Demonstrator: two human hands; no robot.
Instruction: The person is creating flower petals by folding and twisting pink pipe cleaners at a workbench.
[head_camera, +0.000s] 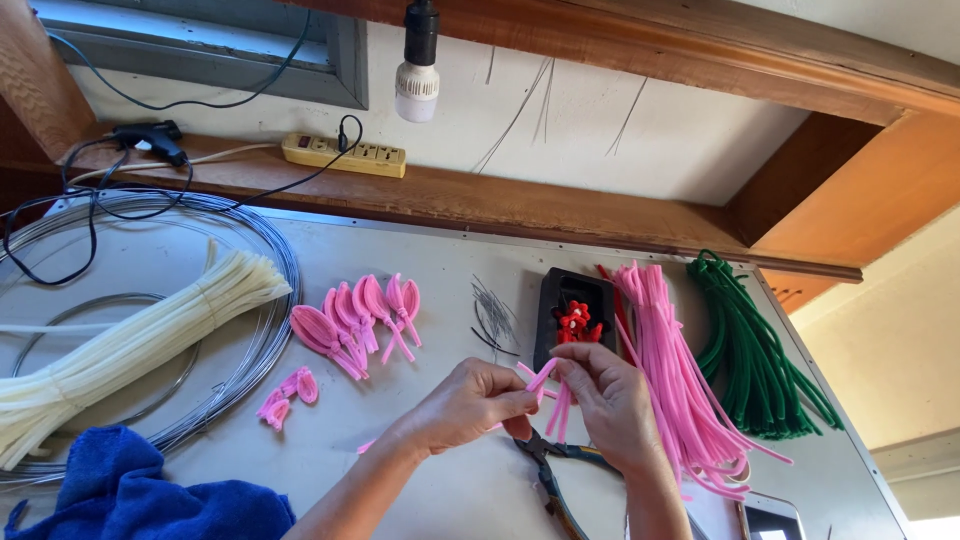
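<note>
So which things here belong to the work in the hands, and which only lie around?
In use: left hand, right hand, pink stems, pink bundle, finished pink loops.
Lying about: green bundle, white bundle, wire coil, blue cloth, pliers.

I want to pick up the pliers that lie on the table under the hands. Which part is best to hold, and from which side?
Probably the handles. The pliers lie flat with the head toward the hands, half hidden under the right hand; the curved handles run toward the near table edge, uncovered. Come from the near side, from above, closing around both handles.
</note>
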